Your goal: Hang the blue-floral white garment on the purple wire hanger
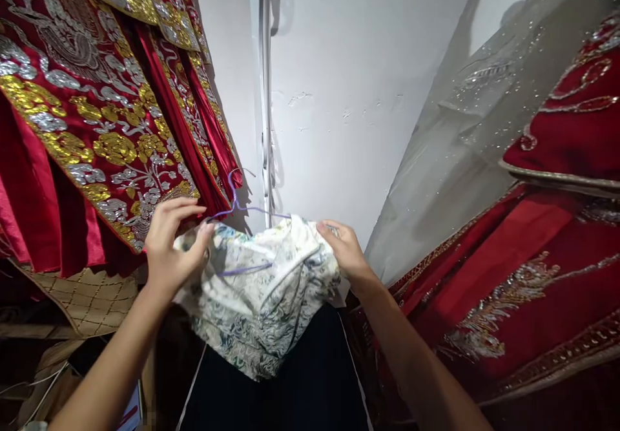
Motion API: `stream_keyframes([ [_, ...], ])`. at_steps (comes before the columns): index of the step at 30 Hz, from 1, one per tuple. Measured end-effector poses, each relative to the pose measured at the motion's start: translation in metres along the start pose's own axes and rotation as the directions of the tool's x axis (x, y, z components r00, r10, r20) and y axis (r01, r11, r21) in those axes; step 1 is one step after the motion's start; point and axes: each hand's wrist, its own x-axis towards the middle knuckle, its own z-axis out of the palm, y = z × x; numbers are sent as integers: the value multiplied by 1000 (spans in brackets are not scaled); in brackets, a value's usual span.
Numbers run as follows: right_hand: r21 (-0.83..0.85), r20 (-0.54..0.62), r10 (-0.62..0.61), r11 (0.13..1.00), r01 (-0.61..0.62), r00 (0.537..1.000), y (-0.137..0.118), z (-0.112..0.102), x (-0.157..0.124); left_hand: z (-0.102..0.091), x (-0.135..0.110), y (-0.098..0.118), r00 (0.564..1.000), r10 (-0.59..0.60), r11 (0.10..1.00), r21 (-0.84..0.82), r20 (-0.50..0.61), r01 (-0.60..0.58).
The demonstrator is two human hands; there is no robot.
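Left hand half closed on the near shoulder of the flowered top, thumb pressing cloth. Purple hanger inside it, bar running level between both sets of fingers, hook upward. Right hand pinching the far shoulder, equally near.

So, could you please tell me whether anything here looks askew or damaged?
The pale floral garment sits bunched and crooked on its purple wire hanger, gripped at either shoulder by the left hand and right hand. The white wall behind shows small chipped patches.
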Motion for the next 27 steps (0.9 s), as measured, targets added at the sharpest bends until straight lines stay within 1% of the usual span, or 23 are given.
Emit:
stream_keyframes([
  [1,47,-55,-7,999,10,998,-1,5,12,5,-10,5,995,28,1000,-5,-97,-28],
  [2,82,-111,-13,996,22,994,-1,9,23,12,-21,10,989,45,998,-35,-137,-50],
  [3,104,-169,-16,994,34,986,0,12,32,19,-33,14,994,43,995,-89,-100,-52],
  [4,119,-228,-14,992,43,973,2,13,38,28,-45,17,1000,21,987,-157,3,-20],
  [5,139,-284,-6,989,47,959,6,14,42,39,-57,18,985,-38,978,-194,168,71],
  [6,172,-324,11,984,47,946,10,13,42,50,-68,17,933,-109,964,-193,342,184],
  [8,270,-339,62,962,34,939,20,9,36,72,-88,12,777,-227,928,-111,587,356],
  [9,320,-330,86,947,25,940,26,6,31,82,-97,8,710,-256,917,-67,656,393],
  [10,360,-325,107,933,18,940,32,2,25,91,-106,4,661,-267,914,-34,701,405],
  [12,399,-344,133,917,16,929,44,-6,14,105,-125,0,591,-262,917,6,763,400],
  [14,395,-401,137,918,36,906,59,-15,2,113,-146,1,547,-250,913,7,799,407],
  [15,374,-445,135,926,46,885,68,-18,-5,115,-157,4,535,-245,906,-6,808,424],
  [16,331,-513,128,942,58,849,78,-21,-14,116,-169,8,533,-247,892,-24,809,451],
  [17,266,-597,114,962,63,794,89,-22,-26,116,-179,13,539,-260,872,-45,801,488],
  [19,96,-761,55,995,29,646,117,-19,-58,112,-197,22,553,-314,811,-84,772,579],
  [20,34,-792,34,999,-11,609,131,-13,-76,109,-203,26,551,-348,773,-101,758,626],
  [21,-2,-779,32,999,-53,626,145,-5,-94,106,-208,30,545,-373,734,-120,751,668],
  [22,-38,-697,42,995,-95,716,157,6,-112,103,-210,33,534,-383,694,-147,754,705],
  [23,-75,-499,87,987,-143,862,166,18,-127,100,-211,37,521,-381,649,-180,764,739],
  [24,-79,-347,125,984,-162,929,173,31,-139,97,-211,41,506,-375,598,-214,777,772],
  [25,-89,-152,158,981,-173,976,177,45,-147,95,-209,45,491,-370,544,-245,788,803],
  [26,-101,11,176,980,-174,984,178,57,-151,93,-207,50,479,-370,490,-271,796,829],
  [27,-114,111,180,979,-167,977,176,68,-153,93,-205,55,471,-378,441,-292,797,848],
])
